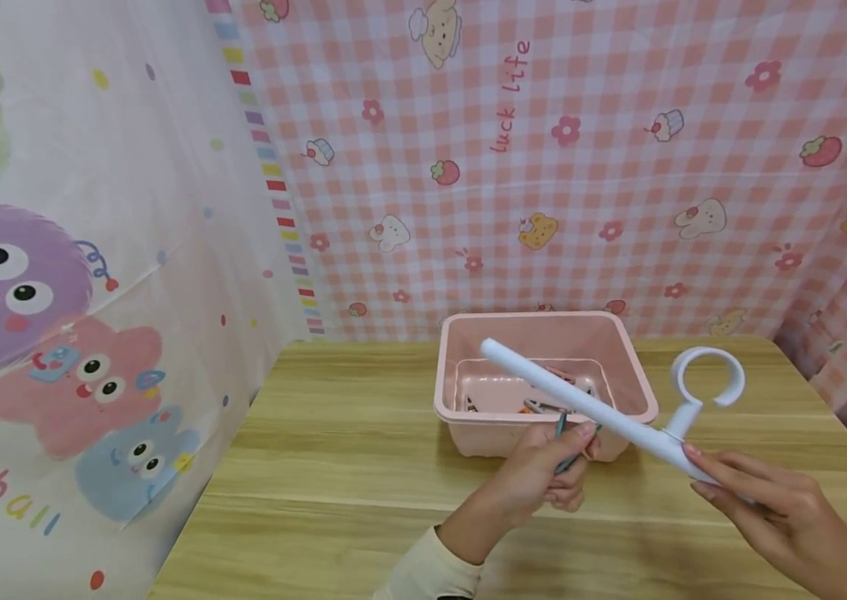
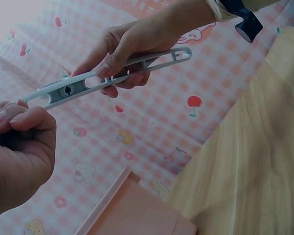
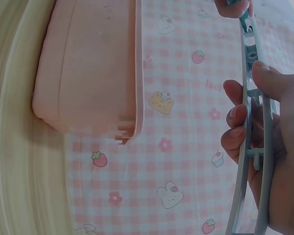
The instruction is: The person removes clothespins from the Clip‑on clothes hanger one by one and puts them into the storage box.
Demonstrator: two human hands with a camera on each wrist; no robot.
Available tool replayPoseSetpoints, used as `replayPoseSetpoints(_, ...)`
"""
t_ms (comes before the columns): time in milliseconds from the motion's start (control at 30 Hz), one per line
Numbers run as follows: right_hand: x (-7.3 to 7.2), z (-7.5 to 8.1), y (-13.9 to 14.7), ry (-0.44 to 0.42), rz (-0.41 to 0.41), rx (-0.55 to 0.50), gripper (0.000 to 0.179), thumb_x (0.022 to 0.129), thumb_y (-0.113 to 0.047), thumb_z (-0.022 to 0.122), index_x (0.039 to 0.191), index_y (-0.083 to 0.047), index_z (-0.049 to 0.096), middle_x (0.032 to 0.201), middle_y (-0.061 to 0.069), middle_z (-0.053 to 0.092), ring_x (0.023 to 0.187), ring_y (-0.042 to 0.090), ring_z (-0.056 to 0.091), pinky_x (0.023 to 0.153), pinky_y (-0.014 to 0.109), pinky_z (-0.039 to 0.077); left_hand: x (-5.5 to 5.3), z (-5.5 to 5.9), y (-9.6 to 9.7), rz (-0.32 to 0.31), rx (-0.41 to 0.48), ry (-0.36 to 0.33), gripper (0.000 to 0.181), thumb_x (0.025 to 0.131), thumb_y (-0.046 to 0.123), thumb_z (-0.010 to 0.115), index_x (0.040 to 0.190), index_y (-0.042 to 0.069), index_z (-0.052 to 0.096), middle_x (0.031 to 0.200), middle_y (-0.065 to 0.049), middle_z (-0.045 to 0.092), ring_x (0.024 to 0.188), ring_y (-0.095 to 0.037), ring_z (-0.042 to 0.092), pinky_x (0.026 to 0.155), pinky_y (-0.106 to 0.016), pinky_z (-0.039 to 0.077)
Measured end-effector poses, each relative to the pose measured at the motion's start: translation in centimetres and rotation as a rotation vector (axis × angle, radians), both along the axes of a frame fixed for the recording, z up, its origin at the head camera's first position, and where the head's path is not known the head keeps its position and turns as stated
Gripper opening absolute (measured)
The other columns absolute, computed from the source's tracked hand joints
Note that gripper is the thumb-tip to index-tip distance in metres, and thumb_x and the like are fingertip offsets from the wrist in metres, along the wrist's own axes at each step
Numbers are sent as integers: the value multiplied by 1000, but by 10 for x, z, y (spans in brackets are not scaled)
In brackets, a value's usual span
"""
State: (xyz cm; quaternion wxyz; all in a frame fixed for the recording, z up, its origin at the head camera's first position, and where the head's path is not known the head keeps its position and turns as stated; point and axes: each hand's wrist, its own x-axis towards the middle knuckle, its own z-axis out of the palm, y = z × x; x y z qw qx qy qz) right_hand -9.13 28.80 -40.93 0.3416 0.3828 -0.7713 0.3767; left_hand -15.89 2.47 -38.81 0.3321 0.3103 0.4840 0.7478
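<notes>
My right hand (image 1: 776, 500) holds a white clothes hanger (image 1: 581, 400) by its near end, fingers and thumb around the bar. A large C-shaped hook (image 1: 677, 375) stands up from the bar near that hand. The bar slants up and left across the front of a pink basket (image 1: 439, 375). In my left hand (image 1: 536, 475), just under the bar, a teal clothespin (image 1: 566, 463) is pinched between thumb and fingers. The right wrist view shows the clothespin (image 3: 245, 22) right at the hanger's hollow underside. Curled fingers hide most of it in the left wrist view.
Several small clips (image 1: 543, 406) lie inside the basket, which stands toward the back of a wooden table (image 1: 333, 442). A pink checked cloth (image 1: 558, 183) hangs right behind the table. On the left hangs a white cloth (image 1: 191, 167) with cartoon figures.
</notes>
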Motion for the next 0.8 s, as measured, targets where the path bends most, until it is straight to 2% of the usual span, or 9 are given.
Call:
replayPoseSetpoints(133, 0, 1, -2, 8, 44, -21, 47, 102, -21, 57, 118, 23, 62, 128, -12, 67, 79, -10, 52, 54, 9, 39, 0, 0, -1, -60, 60, -31, 30, 112, 26, 33, 88, 18, 49, 47, 15, 29, 36, 0, 24, 44, -20, 19)
replayPoseSetpoints(267, 1, 2, -3, 8, 57, -28, 47, 102, -20, 58, 118, 23, 61, 126, -12, 68, 74, -9, 49, 53, 9, 38, 1, 1, -2, -73, 72, -25, 30, 112, 27, 33, 87, 19, 49, 47, 15, 30, 36, 0, 25, 44, -20, 19)
replayPoseSetpoints(367, 1, 2, -3, 2, 52, -28, 46, 102, -20, 58, 119, 23, 61, 125, -12, 68, 74, -8, 49, 54, 10, 38, 0, 1, -2, -43, 59, 24, 30, 111, 25, 35, 87, 13, 47, 47, 15, 30, 37, 0, 25, 43, -20, 20)
replayPoseSetpoints(467, 2, 2, -2, -7, 21, -16, 48, 102, -23, 58, 118, 22, 62, 125, -14, 68, 78, -8, 52, 56, 9, 39, 0, 1, -2, 3, 19, 78, 36, 111, 23, 36, 90, -5, 42, 47, 14, 30, 38, -1, 26, 44, -19, 21)
replayPoseSetpoints(567, 2, 1, -2, -11, -5, -7, 50, 102, -25, 57, 118, 21, 63, 124, -14, 68, 81, -8, 53, 58, 9, 40, -1, 3, -2, 47, -43, 92, 44, 111, 24, 37, 101, -18, 34, 47, 13, 30, 40, -1, 27, 45, -19, 22)
replayPoseSetpoints(667, 1, 0, -2, -4, 3, -6, 49, 102, -24, 57, 119, 22, 63, 125, -14, 68, 80, -8, 53, 57, 10, 39, -1, 5, -2, 81, -98, 92, 47, 111, 25, 38, 104, -21, 34, 48, 12, 30, 41, 0, 28, 45, -18, 22)
replayPoseSetpoints(800, 0, 0, -1, 5, 11, -3, 49, 102, -24, 57, 119, 22, 62, 125, -14, 67, 80, -8, 52, 56, 10, 39, -1, 5, -3, 111, -125, 103, 43, 111, 24, 40, 98, -17, 40, 49, 11, 31, 42, 0, 30, 45, -18, 23)
